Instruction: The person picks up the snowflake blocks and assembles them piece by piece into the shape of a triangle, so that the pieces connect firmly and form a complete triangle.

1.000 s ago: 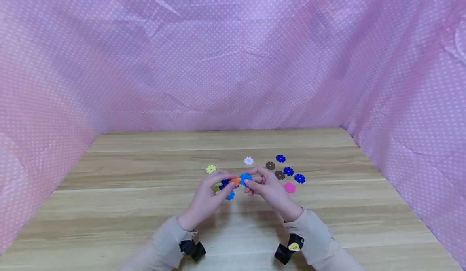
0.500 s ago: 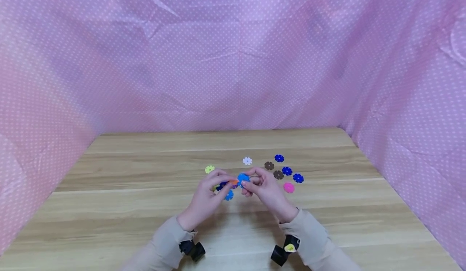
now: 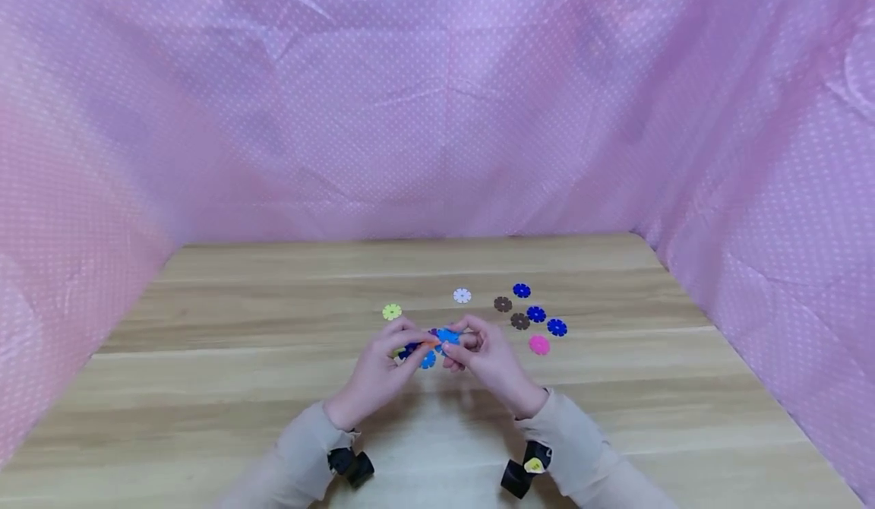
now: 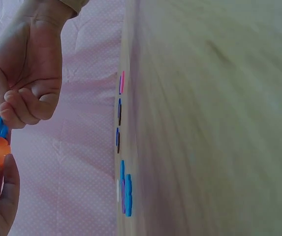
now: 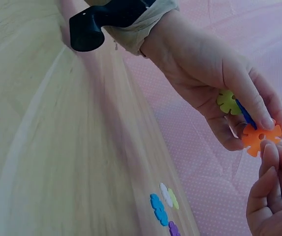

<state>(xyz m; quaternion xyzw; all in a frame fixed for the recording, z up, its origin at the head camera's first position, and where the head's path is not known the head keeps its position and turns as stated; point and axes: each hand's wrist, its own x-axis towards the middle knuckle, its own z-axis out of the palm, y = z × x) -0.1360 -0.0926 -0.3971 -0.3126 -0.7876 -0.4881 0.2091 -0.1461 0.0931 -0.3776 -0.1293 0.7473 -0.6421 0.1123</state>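
Note:
My left hand (image 3: 379, 368) pinches an orange notched snowflake disc (image 5: 252, 140) between thumb and fingers. A dark blue disc (image 5: 245, 114) is joined to it, followed by a yellow-green disc (image 5: 228, 102) within the palm, making a short chain. Facing it, my right hand (image 3: 492, 357) holds a light blue snowflake disc (image 3: 447, 336) by thumb and fingertip. In the left wrist view this blue disc (image 4: 0, 130) meets the orange disc's edge, the two at an angle to each other. The right hand's other fingers are curled in. Both hands are above the table.
On the wooden table (image 3: 239, 387), a light blue disc (image 3: 428, 360) and a purple disc (image 5: 174, 228) lie beneath the hands. Beyond are a yellow disc (image 3: 392, 311) and a white disc (image 3: 462, 295). Brown, dark blue and pink discs (image 3: 539, 345) lie right. Pink dotted cloth (image 3: 437, 114) surrounds the table.
The right hand has moved left, bringing the light blue disc up against the orange one. The left hand has turned the orange disc from face-up to nearly edge-on. The head view has shifted slightly.

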